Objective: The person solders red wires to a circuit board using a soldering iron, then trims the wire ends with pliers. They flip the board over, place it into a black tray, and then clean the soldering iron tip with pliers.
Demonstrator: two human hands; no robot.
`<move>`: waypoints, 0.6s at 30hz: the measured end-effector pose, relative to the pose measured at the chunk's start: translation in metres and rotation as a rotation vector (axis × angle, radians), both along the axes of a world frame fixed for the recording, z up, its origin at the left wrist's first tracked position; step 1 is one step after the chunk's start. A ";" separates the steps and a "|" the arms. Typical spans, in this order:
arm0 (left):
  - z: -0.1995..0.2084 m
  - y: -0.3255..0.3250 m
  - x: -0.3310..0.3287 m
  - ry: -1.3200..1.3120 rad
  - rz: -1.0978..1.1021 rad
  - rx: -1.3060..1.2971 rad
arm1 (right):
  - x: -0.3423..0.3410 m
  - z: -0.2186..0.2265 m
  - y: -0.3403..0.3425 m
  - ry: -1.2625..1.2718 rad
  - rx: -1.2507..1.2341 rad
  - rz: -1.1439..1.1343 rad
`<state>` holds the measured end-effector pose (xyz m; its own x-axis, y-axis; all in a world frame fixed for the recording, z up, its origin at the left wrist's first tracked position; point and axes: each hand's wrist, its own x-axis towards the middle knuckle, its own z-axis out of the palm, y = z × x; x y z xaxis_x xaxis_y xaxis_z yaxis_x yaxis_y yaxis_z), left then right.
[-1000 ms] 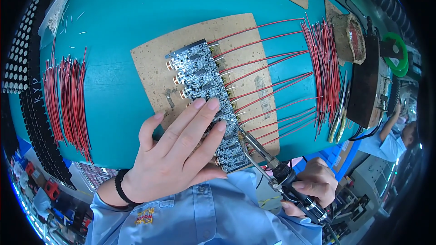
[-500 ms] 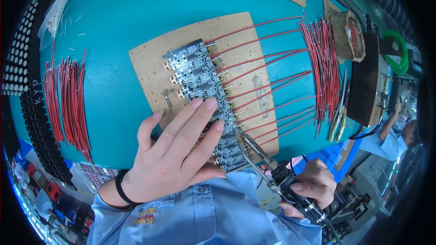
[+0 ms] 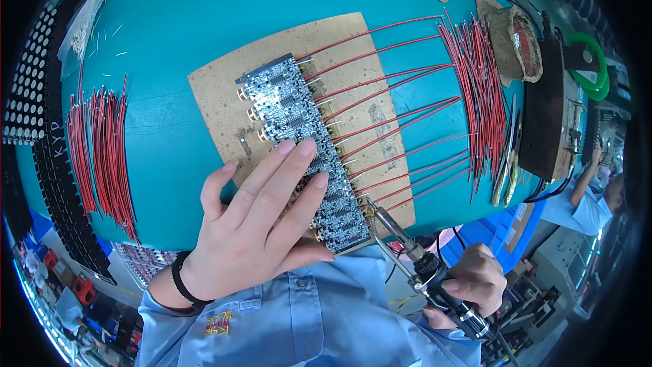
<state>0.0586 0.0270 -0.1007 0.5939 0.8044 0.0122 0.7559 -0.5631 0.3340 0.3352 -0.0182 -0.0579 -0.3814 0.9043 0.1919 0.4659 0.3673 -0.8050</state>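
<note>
Red wires (image 3: pixel 373 53) already line the circuit board (image 3: pixel 282 100) under a spread left hand (image 3: pixel 251 224), bundles (image 3: pixel 106 156) remaining, the right hand (image 3: pixel 479 282) clasping a soldering iron (image 3: pixel 428 265).

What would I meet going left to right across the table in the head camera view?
Left bundle of red wires, circuit board, right bundle of red wires, dark box.

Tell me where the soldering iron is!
In the head view, the soldering iron is at lower right, in the right hand, its tip near the right edge of the circuit boards.
</note>
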 end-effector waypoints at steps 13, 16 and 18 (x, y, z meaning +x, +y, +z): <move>0.000 0.000 0.000 -0.014 0.005 -0.021 | -0.019 0.002 0.005 -0.074 0.117 -0.053; 0.000 0.000 0.000 -0.024 0.017 -0.016 | -0.019 0.002 0.005 -0.070 0.120 -0.048; 0.000 0.000 0.001 -0.039 0.045 -0.003 | -0.019 0.002 0.006 -0.071 0.120 -0.048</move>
